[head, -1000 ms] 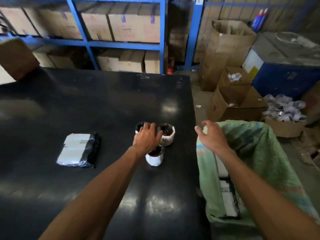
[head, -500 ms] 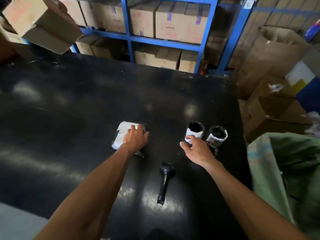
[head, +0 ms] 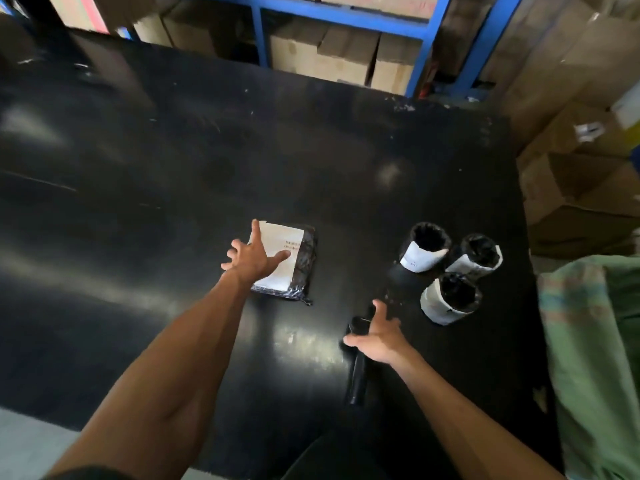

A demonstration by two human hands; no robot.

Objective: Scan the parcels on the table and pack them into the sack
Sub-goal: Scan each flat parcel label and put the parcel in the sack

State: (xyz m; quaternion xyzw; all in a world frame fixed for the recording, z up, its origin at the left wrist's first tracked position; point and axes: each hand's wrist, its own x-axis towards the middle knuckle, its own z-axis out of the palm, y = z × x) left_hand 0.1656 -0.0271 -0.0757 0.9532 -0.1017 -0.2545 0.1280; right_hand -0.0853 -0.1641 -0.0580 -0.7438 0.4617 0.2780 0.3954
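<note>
On the black table [head: 173, 161], the left hand [head: 254, 259] is lying with fingers spread wide on a flat parcel [head: 285, 263], covering its 9 o'clock side, so part of the white label is hiding. At 4 o'clock from it, the right hand [head: 377, 336] is reaching with fingers open over a black scanner [head: 356, 375], hiding its head, and I cannot tell if it is touching. Three round parcels [head: 446, 268] are standing at 2 o'clock from that hand, and the green sack [head: 595, 358] is getting cut off at the 3 o'clock edge.
</note>
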